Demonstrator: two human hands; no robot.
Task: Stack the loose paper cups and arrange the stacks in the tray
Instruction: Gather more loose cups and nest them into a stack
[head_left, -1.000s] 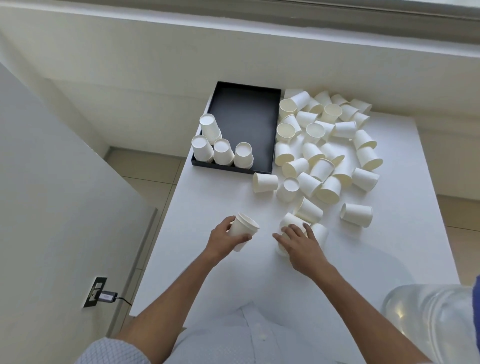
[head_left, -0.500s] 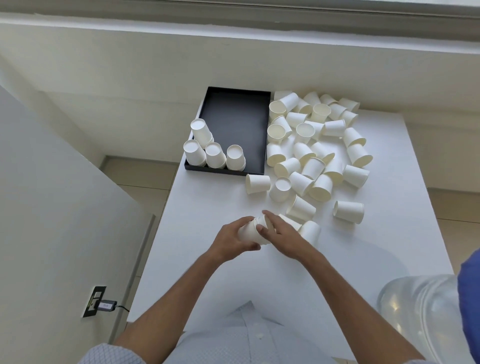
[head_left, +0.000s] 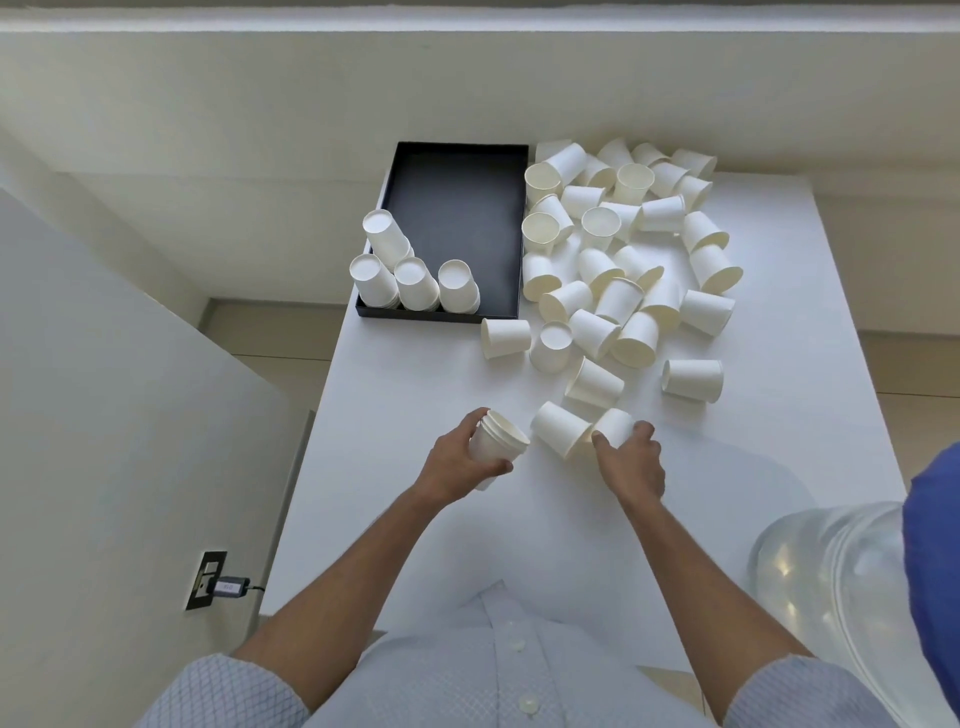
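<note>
The stack (head_left: 496, 441) in the left hand (head_left: 457, 462) now shows two nested rims, one cup more than a second ago, held above the table (head_left: 415, 374). The right hand (head_left: 631, 460) has left it and curls round the next cup (head_left: 615, 426). Four stacks (head_left: 410, 275) stand in the tray (head_left: 457, 208); many cups (head_left: 623, 260) remain.

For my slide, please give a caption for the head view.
Left hand holds nested cups; right hand grips a loose cup.
</note>
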